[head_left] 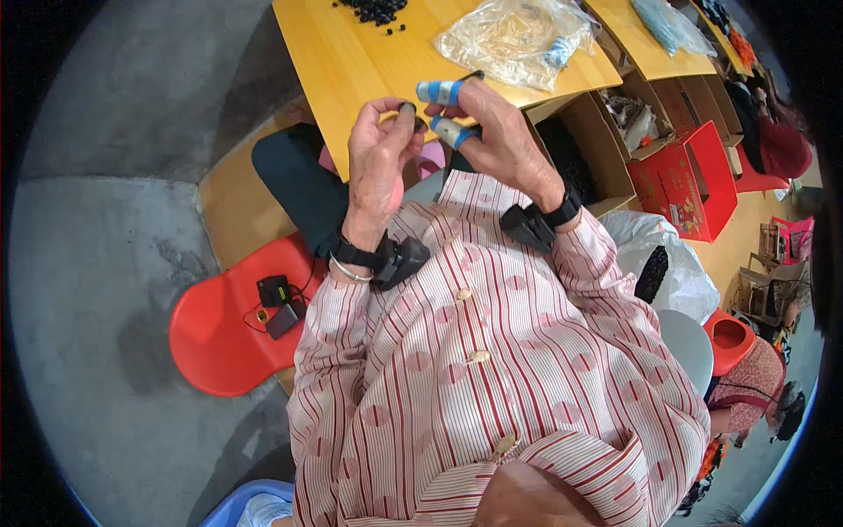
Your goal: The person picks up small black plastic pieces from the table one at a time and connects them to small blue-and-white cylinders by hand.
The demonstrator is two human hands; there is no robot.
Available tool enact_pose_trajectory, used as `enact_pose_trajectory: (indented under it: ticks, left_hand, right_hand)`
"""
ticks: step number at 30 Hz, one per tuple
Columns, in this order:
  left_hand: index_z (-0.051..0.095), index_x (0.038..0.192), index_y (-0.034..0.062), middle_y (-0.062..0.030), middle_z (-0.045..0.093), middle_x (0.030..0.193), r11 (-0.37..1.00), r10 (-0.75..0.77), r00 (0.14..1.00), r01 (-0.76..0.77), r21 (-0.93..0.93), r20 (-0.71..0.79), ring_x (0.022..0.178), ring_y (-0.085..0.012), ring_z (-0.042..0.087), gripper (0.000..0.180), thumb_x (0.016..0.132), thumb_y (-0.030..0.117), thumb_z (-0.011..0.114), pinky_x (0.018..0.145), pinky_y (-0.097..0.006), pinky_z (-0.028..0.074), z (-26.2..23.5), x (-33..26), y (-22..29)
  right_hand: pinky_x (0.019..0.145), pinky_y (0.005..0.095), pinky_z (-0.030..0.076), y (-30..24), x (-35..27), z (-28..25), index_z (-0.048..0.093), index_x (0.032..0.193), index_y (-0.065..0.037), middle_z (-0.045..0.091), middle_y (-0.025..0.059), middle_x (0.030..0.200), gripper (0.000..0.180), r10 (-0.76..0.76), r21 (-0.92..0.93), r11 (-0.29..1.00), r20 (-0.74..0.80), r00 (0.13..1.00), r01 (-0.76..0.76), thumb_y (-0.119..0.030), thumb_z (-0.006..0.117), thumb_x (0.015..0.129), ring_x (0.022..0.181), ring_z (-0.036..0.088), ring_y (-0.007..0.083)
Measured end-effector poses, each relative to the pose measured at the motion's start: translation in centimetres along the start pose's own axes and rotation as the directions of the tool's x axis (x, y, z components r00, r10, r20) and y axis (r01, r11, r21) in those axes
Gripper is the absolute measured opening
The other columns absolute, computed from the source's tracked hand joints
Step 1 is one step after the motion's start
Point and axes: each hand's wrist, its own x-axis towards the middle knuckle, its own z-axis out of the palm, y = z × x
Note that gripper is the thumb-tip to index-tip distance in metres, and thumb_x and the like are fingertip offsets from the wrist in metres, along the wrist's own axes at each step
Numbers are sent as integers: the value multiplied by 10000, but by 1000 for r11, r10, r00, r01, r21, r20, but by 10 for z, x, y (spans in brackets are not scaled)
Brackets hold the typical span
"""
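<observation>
Yellow table (351, 70), lettered red box (669, 191) nearby; left hand (380, 151) pinches black piece (420, 126), unclear if right hand (502, 132) grips.

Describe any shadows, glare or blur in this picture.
Head view: black corners surround a rounded image; head view again: soft shadows darken the wall, glints show on the clear bag, left hand and right hand look fairly sharp.

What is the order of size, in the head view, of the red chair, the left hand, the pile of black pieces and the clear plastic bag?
Largest to smallest, by what shows:
1. Red chair
2. Clear plastic bag
3. Left hand
4. Pile of black pieces
</observation>
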Motion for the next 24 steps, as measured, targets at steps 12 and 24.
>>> enact_pose_trajectory:
  ticks: [12, 24]
  left_hand:
    - [502, 1031, 17, -56, 602, 807, 988, 60, 998, -60, 145, 6, 669, -82, 555, 165, 893, 76, 571, 607, -201, 456, 6, 2, 1]
    - [525, 1039, 4, -47, 596, 847, 994, -7, 1000, 3, 109, 29, 753, -81, 572, 192, 878, 83, 595, 653, -199, 449, 5, 0, 11]
  right_hand:
    - [668, 299, 523, 3, -10, 7, 578, 1051, -31, 618, 88, 866, 261, 163, 187, 969, -9, 987, -158, -97, 651, 809, 795, 627, 204]
    - [754, 253, 498, 5, -11, 4, 575, 1150, -28, 636, 56, 997, 320, 379, 569, 729, 126, 917, -380, -109, 639, 848, 900, 609, 127]
